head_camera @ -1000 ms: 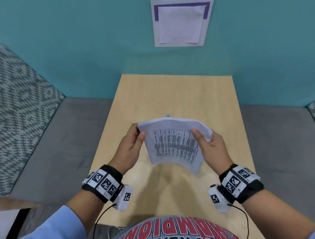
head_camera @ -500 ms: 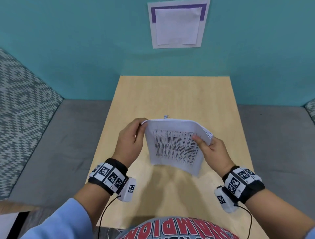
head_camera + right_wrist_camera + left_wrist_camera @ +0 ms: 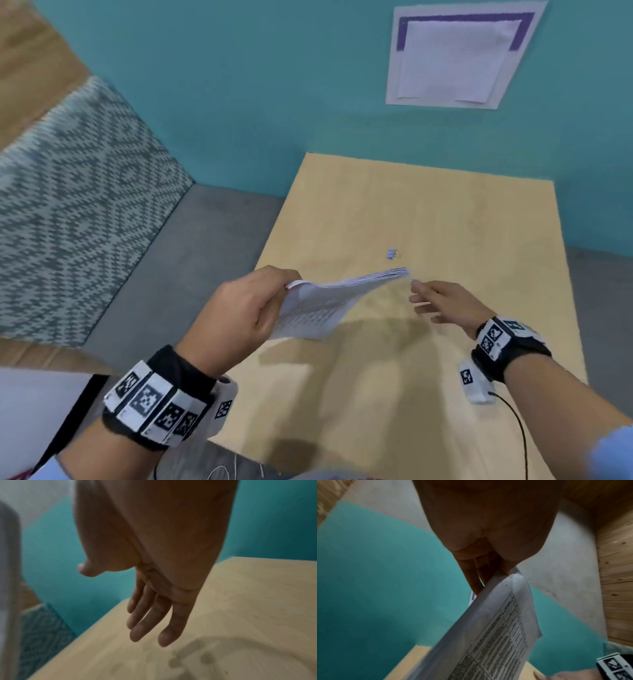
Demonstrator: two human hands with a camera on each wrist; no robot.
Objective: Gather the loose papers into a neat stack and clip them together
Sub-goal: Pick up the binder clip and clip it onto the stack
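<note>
papers (image 3: pixel 329 301) gathered and pinched at one corner by left hand (image 3: pixel 239 308), held above the bench (image 3: pixel 445 212); right hand (image 3: pixel 445 301) empty with fingers extended, so next is probably grabbing the binder clip (image 3: pixel 392 254) lying just beyond the stack

A matt stack of white printed paper (image 3: pixel 318 305), its sheets thin and flexing, lay over a smooth, pale wood-grain tabletop (image 3: pixel 445 222) with a satin finish. A small binder clip (image 3: pixel 393 254) showed a lilac body and wire handles. The wall (image 3: pixel 222 85) was flat teal paint; the cushion (image 3: pixel 68 192) beside it was coarse patterned woven cloth.
</note>
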